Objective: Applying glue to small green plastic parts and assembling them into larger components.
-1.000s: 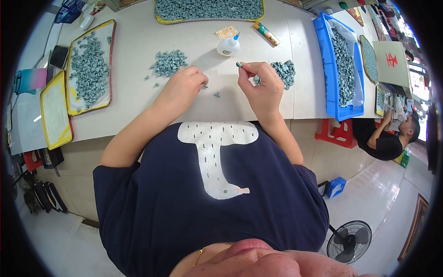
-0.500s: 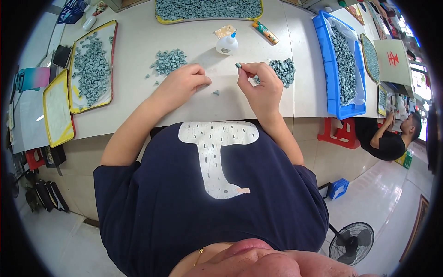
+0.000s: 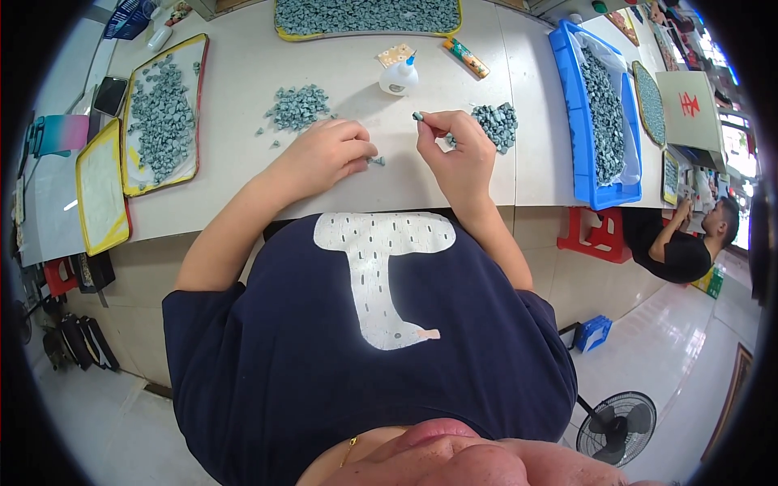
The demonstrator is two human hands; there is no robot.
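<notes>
My right hand (image 3: 459, 150) pinches a small grey-green stone-like piece (image 3: 417, 116) between thumb and fingertips, above the table. My left hand (image 3: 332, 154) is low over the table, its fingers curled and closed at another small grey-green piece (image 3: 378, 161); whether that piece is off the surface I cannot tell. Behind my left hand lies a loose heap of similar pieces (image 3: 298, 108), with a few strays at its left. A darker heap (image 3: 496, 128) lies beside my right hand, partly behind it.
A white squeeze bottle with a blue tip (image 3: 399, 78) stands ahead, near an orange-and-green tube (image 3: 466, 57). Yellow-rimmed trays (image 3: 197, 121) of pieces stand left and far ahead. At right is a blue crate (image 3: 579, 134). Another person (image 3: 677, 239) sits beyond it.
My left hand has moved slightly right and nearer to me, onto the small piece lying on the table. My right hand keeps its pinch, nearly still.
</notes>
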